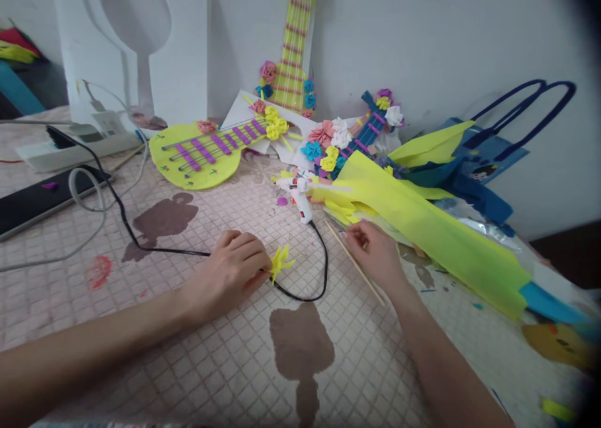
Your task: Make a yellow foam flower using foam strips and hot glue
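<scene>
My left hand (235, 268) rests on the patterned table cover (197, 353) with its fingers pinched on a small yellow paper flower (280, 262). My right hand (375, 253) lies a little to the right, fingers curled near a thin wooden stick (357, 266) that runs diagonally under it; whether it grips the stick I cannot tell. A white glue gun (300, 196) lies just beyond both hands, and its black cord (319, 271) loops between them.
Yellow and blue foam sheets (422, 221) pile up at the right beside a blue bag (493, 146). Paper guitars with flowers, one yellow guitar (201, 152) among them, sit at the back. A power strip (70, 146), cables and a dark tablet (37, 199) lie left.
</scene>
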Demonstrator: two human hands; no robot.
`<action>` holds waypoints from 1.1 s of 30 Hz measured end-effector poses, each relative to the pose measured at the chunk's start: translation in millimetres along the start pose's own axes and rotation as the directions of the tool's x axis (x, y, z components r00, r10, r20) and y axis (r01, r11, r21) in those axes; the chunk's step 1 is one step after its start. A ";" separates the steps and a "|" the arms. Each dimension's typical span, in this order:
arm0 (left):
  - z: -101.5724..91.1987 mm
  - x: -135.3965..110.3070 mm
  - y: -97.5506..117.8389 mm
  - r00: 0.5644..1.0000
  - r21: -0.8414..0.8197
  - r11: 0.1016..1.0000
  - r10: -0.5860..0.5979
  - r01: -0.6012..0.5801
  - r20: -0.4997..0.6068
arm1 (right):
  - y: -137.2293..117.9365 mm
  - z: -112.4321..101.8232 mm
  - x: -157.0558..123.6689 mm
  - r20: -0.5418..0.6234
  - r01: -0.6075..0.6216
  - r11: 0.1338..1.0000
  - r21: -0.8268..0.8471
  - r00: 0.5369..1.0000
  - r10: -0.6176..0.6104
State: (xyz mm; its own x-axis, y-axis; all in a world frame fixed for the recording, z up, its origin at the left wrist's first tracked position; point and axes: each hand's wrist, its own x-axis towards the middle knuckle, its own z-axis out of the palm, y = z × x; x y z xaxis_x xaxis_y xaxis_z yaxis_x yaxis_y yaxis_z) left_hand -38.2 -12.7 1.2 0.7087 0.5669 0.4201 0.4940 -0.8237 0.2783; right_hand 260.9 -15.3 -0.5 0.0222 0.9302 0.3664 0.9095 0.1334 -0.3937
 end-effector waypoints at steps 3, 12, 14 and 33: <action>-4.3 0.4 -1.0 0.999 0.027 0.999 0.036 -0.035 -0.028 | -13.3 12.3 24.6 0.011 0.041 0.986 0.159 0.999 -0.043; -9.8 -1.9 -22.4 0.982 0.204 0.961 0.189 -0.185 0.003 | -50.4 72.3 97.9 0.243 -0.035 0.978 0.205 0.970 -0.016; -9.3 -3.1 -27.9 0.980 0.213 0.957 0.199 -0.197 0.014 | -55.7 70.5 96.2 0.217 -0.070 0.967 0.245 0.976 0.016; -7.7 -1.8 -40.9 0.986 0.133 0.977 0.167 -0.166 0.010 | -61.2 -15.8 -37.9 0.499 -0.001 0.971 0.240 0.858 -0.123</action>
State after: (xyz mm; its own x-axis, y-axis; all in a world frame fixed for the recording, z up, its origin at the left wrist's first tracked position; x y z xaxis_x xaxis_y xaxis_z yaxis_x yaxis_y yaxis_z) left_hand -63.6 19.9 -4.3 0.7861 0.4218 0.4518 0.4317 -0.8978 0.0871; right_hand 211.0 -64.1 23.0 -0.2994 0.9524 -0.0577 0.7831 0.2107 -0.5850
